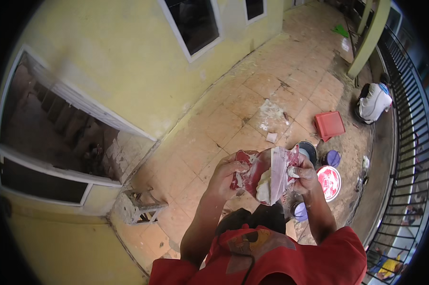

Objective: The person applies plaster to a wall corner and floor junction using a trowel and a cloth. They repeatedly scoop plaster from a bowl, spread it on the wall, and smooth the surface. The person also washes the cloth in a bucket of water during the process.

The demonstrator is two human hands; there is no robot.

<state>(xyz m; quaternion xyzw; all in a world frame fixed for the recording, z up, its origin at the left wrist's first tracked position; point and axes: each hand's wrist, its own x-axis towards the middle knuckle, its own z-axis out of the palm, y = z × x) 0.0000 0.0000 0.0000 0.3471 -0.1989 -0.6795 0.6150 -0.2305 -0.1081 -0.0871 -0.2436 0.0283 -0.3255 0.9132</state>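
Two hands, left and right, pinch red, white-smeared sheeting between their fingers above the tiled floor — one pale blade between them. Toward the floor's railing edge: two purple-topped tubs, one red-and-white printed lid, one red box, one crouching person.

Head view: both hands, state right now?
Left hand: closed, holding a red piece smeared with white paste.
Right hand: closed, holding a pale flat blade with paste along its edge.
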